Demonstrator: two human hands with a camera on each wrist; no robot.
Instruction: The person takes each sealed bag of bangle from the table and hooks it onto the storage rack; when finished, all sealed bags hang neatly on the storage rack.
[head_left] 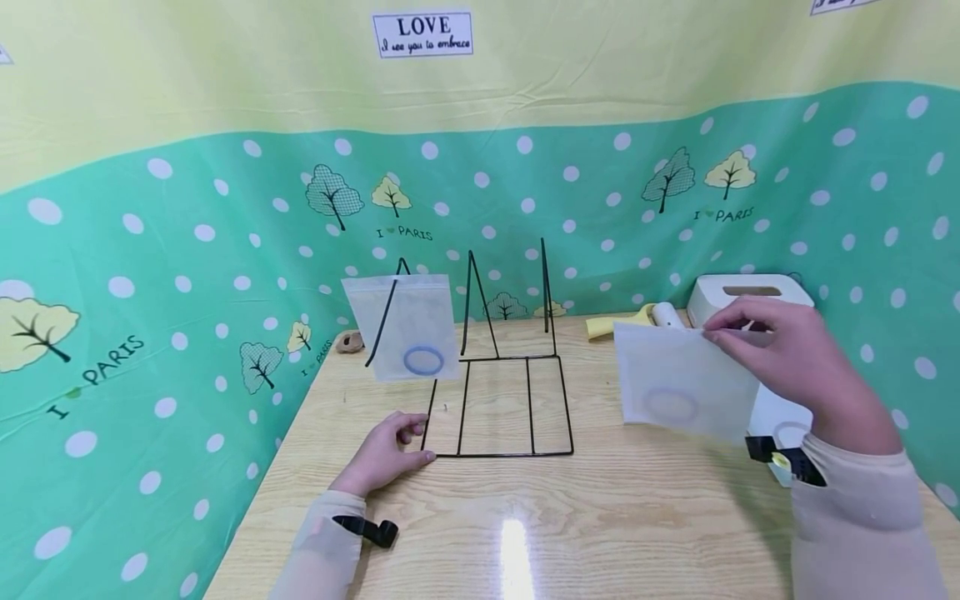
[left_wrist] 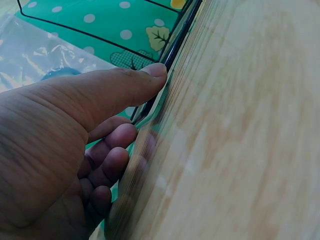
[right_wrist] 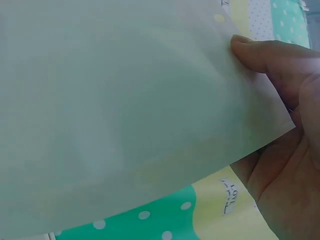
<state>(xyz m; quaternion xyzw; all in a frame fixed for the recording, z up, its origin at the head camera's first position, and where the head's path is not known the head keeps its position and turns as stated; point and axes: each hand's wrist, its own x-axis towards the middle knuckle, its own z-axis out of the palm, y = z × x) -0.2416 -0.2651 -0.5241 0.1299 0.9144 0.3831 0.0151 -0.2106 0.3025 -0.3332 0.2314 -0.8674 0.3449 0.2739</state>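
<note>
A black wire rack (head_left: pixel 531 408) with upright pointed dividers lies on the wooden table. At its front left corner, my left hand (head_left: pixel 386 454) holds the frame, thumb on the front bar and fingers curled by the left side. A translucent plastic bag (head_left: pixel 420 321) with a blue ring (head_left: pixel 423 360) showing in it stands in the leftmost divider. To the right of the rack, my right hand (head_left: pixel 780 346) pinches the top edge of a second translucent bag (head_left: pixel 686 375), raised above the table. A faint pale ring shows through it. In the right wrist view this bag (right_wrist: pixel 125 110) covers most of the frame.
A white box with a slot (head_left: pixel 750 287) stands at the back right. Beside it lie a yellow object (head_left: pixel 618 323) and a white cylindrical object (head_left: pixel 666 315). A small brown roll (head_left: pixel 348 342) sits at the back left. A polka-dot curtain (head_left: pixel 225 233) encloses the table (head_left: pixel 600 533).
</note>
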